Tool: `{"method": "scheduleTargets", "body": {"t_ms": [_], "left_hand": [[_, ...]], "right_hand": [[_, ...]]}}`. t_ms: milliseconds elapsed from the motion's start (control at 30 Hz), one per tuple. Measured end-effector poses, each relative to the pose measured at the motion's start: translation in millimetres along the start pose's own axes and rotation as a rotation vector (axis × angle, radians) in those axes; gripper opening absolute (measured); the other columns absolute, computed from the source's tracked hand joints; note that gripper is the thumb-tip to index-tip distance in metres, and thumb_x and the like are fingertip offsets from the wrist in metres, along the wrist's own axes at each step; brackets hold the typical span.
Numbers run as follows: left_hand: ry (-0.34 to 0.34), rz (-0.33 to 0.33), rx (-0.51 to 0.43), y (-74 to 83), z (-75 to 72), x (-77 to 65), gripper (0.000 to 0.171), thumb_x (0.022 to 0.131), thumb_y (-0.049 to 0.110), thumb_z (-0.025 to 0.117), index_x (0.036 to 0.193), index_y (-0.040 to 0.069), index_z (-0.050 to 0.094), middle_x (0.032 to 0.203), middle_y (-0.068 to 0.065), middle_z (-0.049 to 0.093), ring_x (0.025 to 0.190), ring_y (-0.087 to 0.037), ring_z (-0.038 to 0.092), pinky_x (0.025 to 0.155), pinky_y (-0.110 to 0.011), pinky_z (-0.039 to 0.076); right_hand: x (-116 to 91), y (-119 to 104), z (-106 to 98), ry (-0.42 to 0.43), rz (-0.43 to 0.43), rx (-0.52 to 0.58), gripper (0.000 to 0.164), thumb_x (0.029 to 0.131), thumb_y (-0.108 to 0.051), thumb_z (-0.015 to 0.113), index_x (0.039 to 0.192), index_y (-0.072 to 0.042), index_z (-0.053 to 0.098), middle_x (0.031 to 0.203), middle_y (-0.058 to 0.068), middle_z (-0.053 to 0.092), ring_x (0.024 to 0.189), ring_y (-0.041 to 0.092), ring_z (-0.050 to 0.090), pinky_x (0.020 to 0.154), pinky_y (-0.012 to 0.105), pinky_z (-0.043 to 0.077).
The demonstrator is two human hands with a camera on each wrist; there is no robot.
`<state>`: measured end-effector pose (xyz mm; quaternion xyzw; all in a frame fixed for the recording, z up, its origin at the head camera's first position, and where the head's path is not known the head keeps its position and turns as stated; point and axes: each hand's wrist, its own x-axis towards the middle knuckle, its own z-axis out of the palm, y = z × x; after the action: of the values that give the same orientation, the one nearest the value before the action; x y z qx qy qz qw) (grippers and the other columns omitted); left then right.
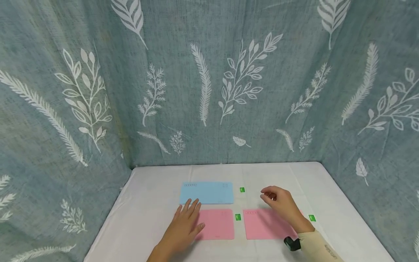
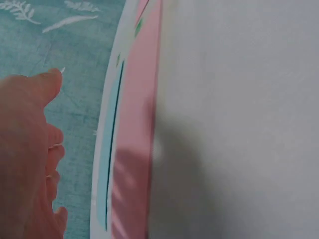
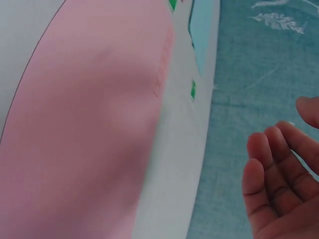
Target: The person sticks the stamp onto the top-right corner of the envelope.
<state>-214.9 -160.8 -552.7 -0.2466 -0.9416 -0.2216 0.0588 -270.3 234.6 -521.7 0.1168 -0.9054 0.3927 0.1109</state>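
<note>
Left hand point(image 1: 183, 227): fingers spread above a pink envelope point(image 1: 217, 224); brushing could skew it.
Right hand point(image 1: 284, 203): loosely curled, empty; sweeping sideways could shift the green square point(image 1: 312, 218) beside it.

One tabletop point(image 1: 154, 185): one blue envelope point(image 1: 212, 193), far; two pink envelopes point(image 1: 217, 227) point(image 1: 256, 229), near left and near right. Three green stickers point(image 1: 242, 189) point(image 1: 238, 217) point(image 1: 312, 218) visible: one far, two near. One left hand point(image 1: 184, 228), one right hand point(image 1: 284, 204).

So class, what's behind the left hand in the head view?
Behind the left hand are parts of the left pink envelope and the blue envelope. Both show partly; the pink one's left end is covered.
</note>
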Motion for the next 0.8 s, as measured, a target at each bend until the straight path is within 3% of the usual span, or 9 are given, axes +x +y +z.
{"method": "scheduleTargets", "body": {"t_ms": [200, 400, 700, 800], "left_hand": [[-0.012, 0.038, -0.003, 4.6, 14.0, -7.5, 0.072, 0.112, 0.042, 0.057, 0.164, -0.005, 0.041, 0.172, -0.02, 0.035, 0.159, -0.045, 0.026, 0.124, -0.068, 0.02], [-0.083, 0.021, -0.028, 6.1, 26.0, -9.9, 0.074, 0.113, 0.05, 0.05, 0.164, -0.004, 0.042, 0.173, -0.018, 0.035, 0.159, -0.044, 0.029, 0.124, -0.069, 0.021], [-0.188, 0.014, 0.018, 25.3, 25.1, -13.5, 0.076, 0.113, 0.054, 0.045, 0.165, -0.003, 0.042, 0.173, -0.016, 0.036, 0.159, -0.043, 0.029, 0.124, -0.064, 0.027], [-0.195, 0.02, 0.027, 27.4, 28.7, -13.9, 0.077, 0.113, 0.056, 0.044, 0.164, -0.002, 0.043, 0.172, -0.016, 0.037, 0.159, -0.042, 0.03, 0.124, -0.063, 0.028]], "right_hand": [[1.6, -2.1, 6.9, -0.027, 0.05, 0.033, 0.016, 0.1, -0.014, 0.08, 0.113, -0.004, 0.08, 0.093, -0.004, 0.071, 0.083, 0.014, 0.064, 0.075, 0.032, 0.055], [4.8, -0.2, 17.1, -0.051, 0.07, 0.027, 0.016, 0.1, -0.015, 0.08, 0.112, -0.005, 0.081, 0.093, -0.005, 0.071, 0.082, 0.012, 0.064, 0.075, 0.032, 0.055], [1.6, -5.2, 31.4, -0.055, 0.083, 0.025, 0.013, 0.098, -0.012, 0.081, 0.109, -0.005, 0.081, 0.091, -0.007, 0.07, 0.078, 0.011, 0.063, 0.075, 0.032, 0.055], [0.9, -6.6, 37.1, -0.071, 0.094, 0.031, 0.012, 0.098, -0.012, 0.082, 0.108, -0.006, 0.081, 0.091, -0.008, 0.07, 0.078, 0.011, 0.062, 0.075, 0.033, 0.055]]}}
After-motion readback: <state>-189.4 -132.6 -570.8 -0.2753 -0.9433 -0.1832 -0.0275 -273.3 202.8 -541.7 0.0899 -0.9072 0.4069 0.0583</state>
